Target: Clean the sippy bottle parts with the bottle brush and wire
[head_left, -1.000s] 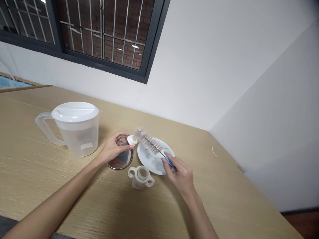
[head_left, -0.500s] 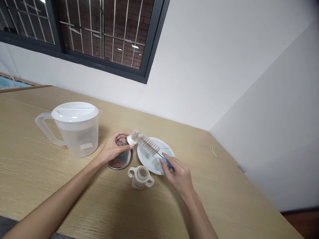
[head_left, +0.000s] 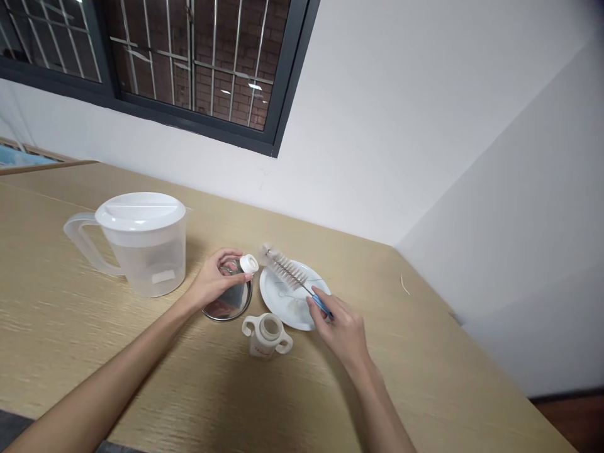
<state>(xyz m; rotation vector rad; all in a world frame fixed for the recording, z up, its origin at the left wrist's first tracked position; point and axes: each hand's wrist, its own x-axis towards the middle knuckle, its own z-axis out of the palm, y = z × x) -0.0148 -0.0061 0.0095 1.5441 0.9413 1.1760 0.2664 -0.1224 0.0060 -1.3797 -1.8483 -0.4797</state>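
Note:
My left hand (head_left: 218,277) grips a white bottle cap (head_left: 250,263) between thumb and fingers, its opening turned to the right. The cap is held above a round shiny metal tray (head_left: 229,309). In my right hand (head_left: 340,324) is a bottle brush (head_left: 286,269), pinched by its blue handle, its pale bristles pointing up and left. The brush tip is just right of the cap, apart from it. Below the brush lies a white plate (head_left: 278,302) with thin wire-like pieces on it. A small two-handled baby bottle (head_left: 265,340) stands upright and uncapped in front.
On the left stands a clear plastic pitcher (head_left: 151,258) with a white lid. A thin pale strip (head_left: 404,285) lies on the wooden table (head_left: 453,365) to the right. A white wall (head_left: 358,145) and a barred window (head_left: 193,63) rise behind the table.
The brush tip went into the cap's opening half a second ago and is now drawn back out to the right. My left hand stays nearly still with the cap.

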